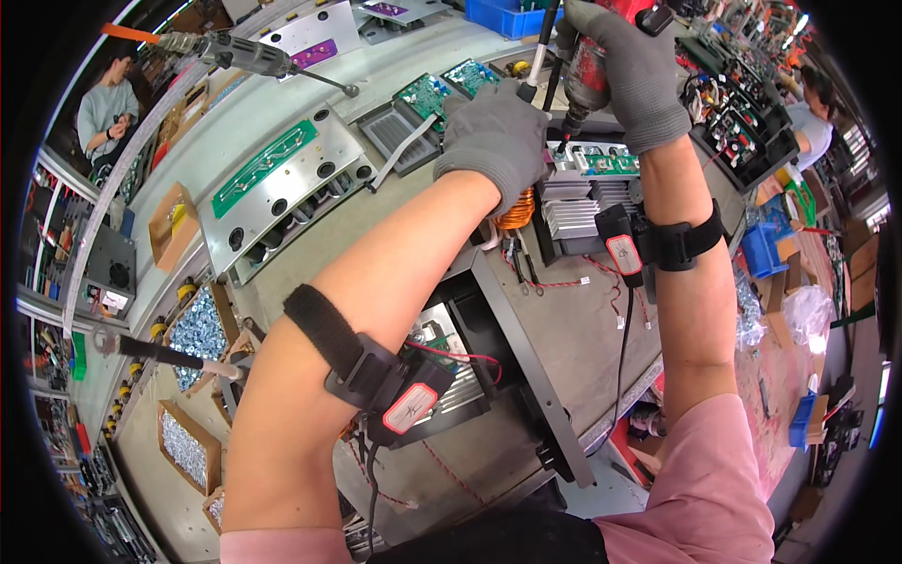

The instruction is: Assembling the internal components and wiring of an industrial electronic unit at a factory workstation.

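Note:
My right hand [642,75], in a grey glove, is closed around a red power screwdriver [588,80]. Its bit points down at a green circuit board [609,162] mounted on a finned metal heat sink [571,218]. My left hand [496,136], gloved the same way, is bent at the near left side of this unit, close to the bit. Its fingers curl in, and whatever lies between them is hidden. Below that wrist shows an orange copper coil [516,209], with cable leads [522,268] hanging toward me.
An open black housing [512,352] lies under my left forearm. Left stands a metal chassis with a green board [265,167]. A hanging screwdriver [249,58] is at upper left. Boxes of fasteners [199,329] line the left edge. Two people [111,113] [814,117] are farther off.

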### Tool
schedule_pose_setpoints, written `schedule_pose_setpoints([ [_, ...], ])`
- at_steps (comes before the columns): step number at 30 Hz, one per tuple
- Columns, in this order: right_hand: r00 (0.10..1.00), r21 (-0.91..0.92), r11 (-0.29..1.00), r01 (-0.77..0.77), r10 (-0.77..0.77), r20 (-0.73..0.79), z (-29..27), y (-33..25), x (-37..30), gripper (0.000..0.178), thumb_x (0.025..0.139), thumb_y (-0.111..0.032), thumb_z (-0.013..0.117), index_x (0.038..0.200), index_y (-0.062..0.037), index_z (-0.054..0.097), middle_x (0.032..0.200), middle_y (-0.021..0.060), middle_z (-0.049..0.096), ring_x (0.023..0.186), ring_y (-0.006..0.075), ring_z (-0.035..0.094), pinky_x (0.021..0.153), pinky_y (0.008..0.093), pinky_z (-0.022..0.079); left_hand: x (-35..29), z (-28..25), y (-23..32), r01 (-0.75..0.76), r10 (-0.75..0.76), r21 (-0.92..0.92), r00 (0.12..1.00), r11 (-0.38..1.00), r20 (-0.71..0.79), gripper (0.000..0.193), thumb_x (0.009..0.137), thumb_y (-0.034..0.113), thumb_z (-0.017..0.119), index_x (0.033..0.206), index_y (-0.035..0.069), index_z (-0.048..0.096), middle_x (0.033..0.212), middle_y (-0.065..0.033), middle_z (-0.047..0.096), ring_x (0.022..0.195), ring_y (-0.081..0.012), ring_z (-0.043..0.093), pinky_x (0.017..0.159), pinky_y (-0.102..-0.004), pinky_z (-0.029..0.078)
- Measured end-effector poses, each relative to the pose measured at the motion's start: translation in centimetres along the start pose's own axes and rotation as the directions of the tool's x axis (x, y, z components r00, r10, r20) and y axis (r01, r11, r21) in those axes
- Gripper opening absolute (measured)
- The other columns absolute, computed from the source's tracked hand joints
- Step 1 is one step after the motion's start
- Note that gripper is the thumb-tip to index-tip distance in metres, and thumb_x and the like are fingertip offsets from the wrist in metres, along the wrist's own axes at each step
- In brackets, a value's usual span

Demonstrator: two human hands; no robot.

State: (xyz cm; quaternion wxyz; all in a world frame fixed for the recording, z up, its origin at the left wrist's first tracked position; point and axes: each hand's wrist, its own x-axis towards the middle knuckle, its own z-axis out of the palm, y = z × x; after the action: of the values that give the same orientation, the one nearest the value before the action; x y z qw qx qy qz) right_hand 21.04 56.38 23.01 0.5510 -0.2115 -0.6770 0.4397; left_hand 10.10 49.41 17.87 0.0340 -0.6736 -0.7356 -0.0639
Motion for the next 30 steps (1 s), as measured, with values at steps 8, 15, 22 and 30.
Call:
schedule_pose_setpoints([
  [8,0.997,0.007,0.998,0.068,-0.068,-0.037,0.2,-0.7,-0.4,0.022,0.072,-0.015,0.073,0.089,-0.0021,0.065,0.073,0.0019,0.064,0.064,0.0101,0.059,0.06,0.0256,0.048,-3.8,-7.4,0.2,0.151,-0.213,-0.377,0.968,0.914,-0.13,0.035,0.079,0.041,0.065,0.106,0.018,0.068,0.098,-0.0126,0.067,0.095,-0.0288,0.063,0.083,-0.0389,0.05],
  [15,0.965,-0.052,0.975,0.214,-0.22,-0.14,-5.2,-9.5,-9.3,0.031,0.079,-0.017,0.069,0.104,-0.0026,0.06,0.082,0.0024,0.063,0.071,0.0111,0.061,0.059,0.0247,0.049,-17.6,-17.2,-1.9,-0.332,0.08,-0.406,0.847,0.851,-0.526,0.043,0.083,0.036,0.062,0.111,0.004,0.061,0.109,-0.0194,0.059,0.106,-0.0312,0.054,0.094,-0.0373,0.041],
  [22,0.961,-0.415,0.871,-0.263,0.197,-0.195,-19.2,-5.2,-24.5,0.051,0.081,-0.008,0.07,0.126,0.0006,0.048,0.107,0.0024,0.055,0.092,0.0083,0.051,0.082,0.0261,0.044,-30.0,-15.8,-13.0,-0.046,-0.222,-0.552,0.885,0.833,-0.409,0.046,0.084,0.031,0.064,0.118,0.001,0.057,0.108,-0.0052,0.059,0.095,-0.0143,0.055,0.085,-0.0282,0.043],
  [30,0.898,-0.955,-0.046,-0.294,0.329,-0.292,-26.7,-4.2,-34.3,0.058,0.073,-0.02,0.073,0.123,-0.0031,0.05,0.122,0.0186,0.053,0.116,0.037,0.048,0.097,0.0414,0.039,-32.2,-7.8,-15.7,0.119,-0.231,-0.536,0.962,0.836,-0.147,0.056,0.078,0.039,0.069,0.125,0.013,0.053,0.115,-0.0155,0.058,0.106,-0.0313,0.058,0.09,-0.0403,0.046],
])
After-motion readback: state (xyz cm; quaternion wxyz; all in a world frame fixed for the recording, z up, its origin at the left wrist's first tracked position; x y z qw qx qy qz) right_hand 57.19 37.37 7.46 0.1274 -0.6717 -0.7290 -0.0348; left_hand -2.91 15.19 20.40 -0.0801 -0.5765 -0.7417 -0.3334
